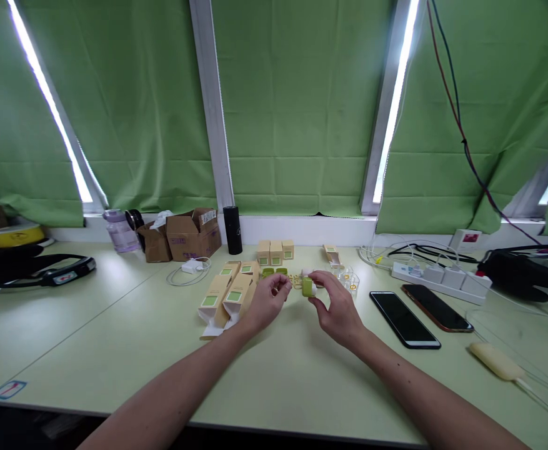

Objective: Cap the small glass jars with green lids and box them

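Observation:
My right hand pinches a small green block-shaped item with white round parts between thumb and fingers, just above the table. Close to its left, my left hand is closed, thumb and fingertips pressed together; whatever it may hold is too small to make out. Beyond the hands lie green pieces and small yellowish pieces. Clear plastic pieces sit behind my right hand. Several tan cartons with green squares lie beside my left hand, the front ones with flaps open.
Small tan boxes stand at the back, with an opened one to their right. Two phones, a power strip and a cream-coloured device are on the right. Back left are cardboard boxes and a black cylinder.

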Motion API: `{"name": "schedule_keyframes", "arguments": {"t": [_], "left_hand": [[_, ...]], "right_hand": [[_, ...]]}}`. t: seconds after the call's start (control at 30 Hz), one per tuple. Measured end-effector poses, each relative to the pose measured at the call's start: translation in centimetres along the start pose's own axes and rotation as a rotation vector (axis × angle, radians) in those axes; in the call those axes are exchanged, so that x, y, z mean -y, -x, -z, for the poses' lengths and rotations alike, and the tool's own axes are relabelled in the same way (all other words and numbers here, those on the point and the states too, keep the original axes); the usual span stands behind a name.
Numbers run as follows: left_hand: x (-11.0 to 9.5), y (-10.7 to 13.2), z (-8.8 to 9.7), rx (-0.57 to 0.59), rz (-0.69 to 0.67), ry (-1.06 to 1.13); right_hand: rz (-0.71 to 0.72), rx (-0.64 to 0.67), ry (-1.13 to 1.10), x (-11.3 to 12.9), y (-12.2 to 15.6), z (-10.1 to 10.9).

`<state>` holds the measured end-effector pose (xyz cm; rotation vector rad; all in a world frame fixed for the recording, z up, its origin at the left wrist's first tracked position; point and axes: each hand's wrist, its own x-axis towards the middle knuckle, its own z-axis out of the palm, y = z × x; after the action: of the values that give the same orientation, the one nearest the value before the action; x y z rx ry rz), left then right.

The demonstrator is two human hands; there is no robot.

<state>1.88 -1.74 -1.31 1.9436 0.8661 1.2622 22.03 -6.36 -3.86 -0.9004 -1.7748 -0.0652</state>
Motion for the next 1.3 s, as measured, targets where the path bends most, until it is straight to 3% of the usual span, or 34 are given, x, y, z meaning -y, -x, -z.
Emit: {"name": "schedule_keyframes", "arguments": {"t": [0.17, 0.37, 0.67, 0.9, 1.3], "left_hand": [[0.1, -0.2, 0.3, -0.061, 0.0, -0.004], [-0.2, 0.1, 0.2, -0.117, -0.142, -0.126], [-0.3, 0.6, 0.0, -0.007, -0.383, -0.247], [0.0, 0.6, -0.1, 0.004, -0.505, -0.26], [0.1, 0.4, -0.1, -0.023, -0.553, -0.264]], "right_hand": [[-0.013, -0.016, 0.002, -0.1, -0.1, 0.1], [-0.011, 0.015, 0.017, 0.7, -0.2, 0.5], [0.074, 0.031, 0.049, 0.8, 0.0, 0.4], [0.164, 0.035, 0.08, 0.6, -0.1, 0.4], [0.285, 0.059, 0.196, 0.6, -0.3, 0.6]]}}
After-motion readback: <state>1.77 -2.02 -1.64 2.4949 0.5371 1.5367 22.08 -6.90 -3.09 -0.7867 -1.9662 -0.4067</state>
